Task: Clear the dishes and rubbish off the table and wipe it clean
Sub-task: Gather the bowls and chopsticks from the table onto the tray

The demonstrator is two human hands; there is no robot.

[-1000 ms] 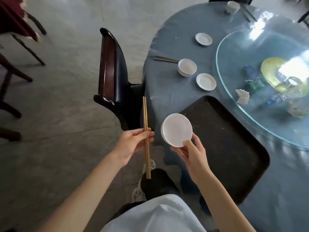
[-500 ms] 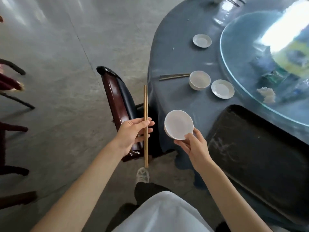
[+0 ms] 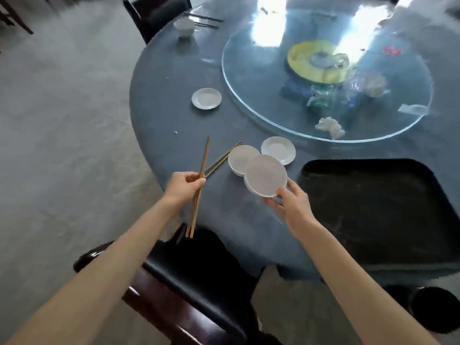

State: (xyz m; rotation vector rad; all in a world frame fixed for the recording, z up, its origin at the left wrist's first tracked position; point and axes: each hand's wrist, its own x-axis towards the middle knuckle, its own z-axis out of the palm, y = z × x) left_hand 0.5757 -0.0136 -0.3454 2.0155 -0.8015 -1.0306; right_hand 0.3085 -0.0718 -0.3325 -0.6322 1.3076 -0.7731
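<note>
Left hand [image 3: 183, 188] gripping chopsticks [image 3: 199, 188], right hand [image 3: 292, 207] holding white bowl [image 3: 265, 175]

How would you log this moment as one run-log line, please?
left hand: holds chopsticks | right hand: holds bowl above table's bowl | tray: bare

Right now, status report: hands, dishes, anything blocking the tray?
Left hand holds chopsticks. Right hand holds a white bowl above the bowl on the table. Black tray bare, nothing in the way.
</note>
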